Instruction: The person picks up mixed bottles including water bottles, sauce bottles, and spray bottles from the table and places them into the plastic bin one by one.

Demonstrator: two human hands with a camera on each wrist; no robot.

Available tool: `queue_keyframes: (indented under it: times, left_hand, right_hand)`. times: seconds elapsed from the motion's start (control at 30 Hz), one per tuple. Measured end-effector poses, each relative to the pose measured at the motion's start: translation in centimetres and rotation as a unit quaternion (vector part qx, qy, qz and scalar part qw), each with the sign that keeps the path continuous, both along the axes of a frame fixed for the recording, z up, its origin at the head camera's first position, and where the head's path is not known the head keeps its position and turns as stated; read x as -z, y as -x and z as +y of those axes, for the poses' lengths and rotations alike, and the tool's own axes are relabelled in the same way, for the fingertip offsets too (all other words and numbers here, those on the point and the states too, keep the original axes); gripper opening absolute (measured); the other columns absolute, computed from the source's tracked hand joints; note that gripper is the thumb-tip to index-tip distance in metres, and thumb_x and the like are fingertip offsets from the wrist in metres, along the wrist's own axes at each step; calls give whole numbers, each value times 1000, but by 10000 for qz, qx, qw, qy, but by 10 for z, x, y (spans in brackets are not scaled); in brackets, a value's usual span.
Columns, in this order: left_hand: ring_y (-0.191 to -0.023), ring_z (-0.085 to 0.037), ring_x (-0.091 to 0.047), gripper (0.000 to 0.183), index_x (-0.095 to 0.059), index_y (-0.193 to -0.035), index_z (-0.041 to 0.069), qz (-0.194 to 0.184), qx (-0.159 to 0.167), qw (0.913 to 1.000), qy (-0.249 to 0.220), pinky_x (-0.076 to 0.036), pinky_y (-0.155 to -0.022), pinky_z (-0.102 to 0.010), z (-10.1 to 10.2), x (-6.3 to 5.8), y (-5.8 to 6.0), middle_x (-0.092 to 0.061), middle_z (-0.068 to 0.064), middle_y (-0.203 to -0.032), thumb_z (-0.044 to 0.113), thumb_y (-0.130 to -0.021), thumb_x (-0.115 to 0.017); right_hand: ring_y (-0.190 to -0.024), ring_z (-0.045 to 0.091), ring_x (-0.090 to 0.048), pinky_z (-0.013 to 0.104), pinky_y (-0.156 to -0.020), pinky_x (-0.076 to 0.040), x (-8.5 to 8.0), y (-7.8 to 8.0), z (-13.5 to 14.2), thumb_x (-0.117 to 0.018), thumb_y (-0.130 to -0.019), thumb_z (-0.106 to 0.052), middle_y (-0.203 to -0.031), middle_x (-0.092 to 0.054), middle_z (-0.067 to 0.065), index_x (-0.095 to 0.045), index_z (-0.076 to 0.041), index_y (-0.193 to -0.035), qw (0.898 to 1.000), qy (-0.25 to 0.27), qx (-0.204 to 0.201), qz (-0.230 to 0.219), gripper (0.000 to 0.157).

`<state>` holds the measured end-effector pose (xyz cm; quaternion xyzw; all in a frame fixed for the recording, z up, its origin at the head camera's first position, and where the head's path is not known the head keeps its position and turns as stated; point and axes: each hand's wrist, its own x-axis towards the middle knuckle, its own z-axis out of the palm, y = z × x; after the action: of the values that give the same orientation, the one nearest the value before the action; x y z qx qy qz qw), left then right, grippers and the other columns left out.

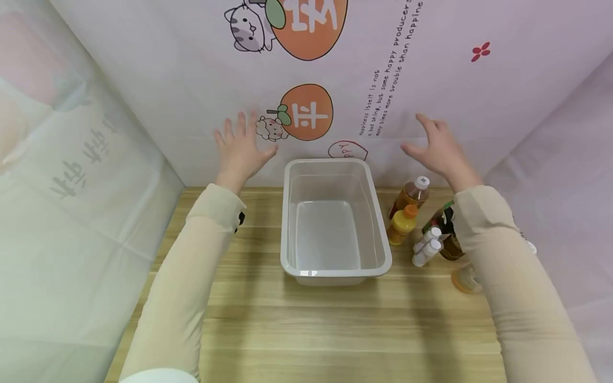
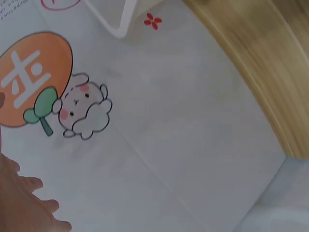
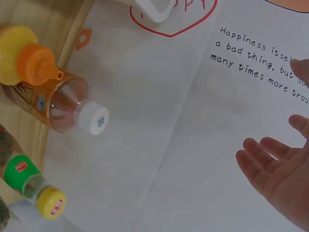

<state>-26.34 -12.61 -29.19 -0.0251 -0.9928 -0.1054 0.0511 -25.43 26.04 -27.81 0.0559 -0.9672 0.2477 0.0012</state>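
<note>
My left hand (image 1: 241, 151) is raised in front of the back wall, left of a plastic bin, its fingers spread and holding nothing. Across from it, my right hand (image 1: 440, 149) hovers over the bottles at the right, thumb apart from the fingers, also holding nothing. Between and below the hands stands the light grey rectangular bin (image 1: 383, 260), with nothing inside it. In the right wrist view the right hand (image 3: 277, 171) shows its fingers slightly bent against the printed wall. The left wrist view catches only the fingers of the left hand (image 2: 29, 198) at its lower left.
Right of the bin stand a white-capped bottle (image 1: 407, 199), a yellow squeeze bottle (image 1: 401, 226), two small white-capped shakers (image 1: 426, 256), a yellow-capped bottle (image 3: 21, 171) and a jar (image 1: 464, 280) partly behind the sleeve. Printed cloth walls (image 1: 191, 80) enclose the wooden table (image 1: 335, 330).
</note>
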Motion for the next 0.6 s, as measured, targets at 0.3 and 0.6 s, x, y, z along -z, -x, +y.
queue_keyframes:
  times: [0.3,0.6]
  left_hand:
    - [-146,-42,-11,85,-7,-153,19,-96,495,9983,-282,-5,-117,-62,11,44,-8,-13,-12,-160,54,-89,-50]
    - [-144,-43,-16,86,-9,-153,18,-215,870,9942,-586,-4,-118,-62,15,87,-19,-20,-11,-159,47,-88,-57]
  right_hand:
    - [-129,51,-33,67,-102,-32,28,-15,6,-50,-92,-44,-154,-17,29,-8,-13,-153,9990,433,20,70,80]
    - [-132,51,-31,63,-108,-29,48,-27,11,-53,-93,-40,-152,-20,29,-10,-12,-153,9932,1158,51,100,79]
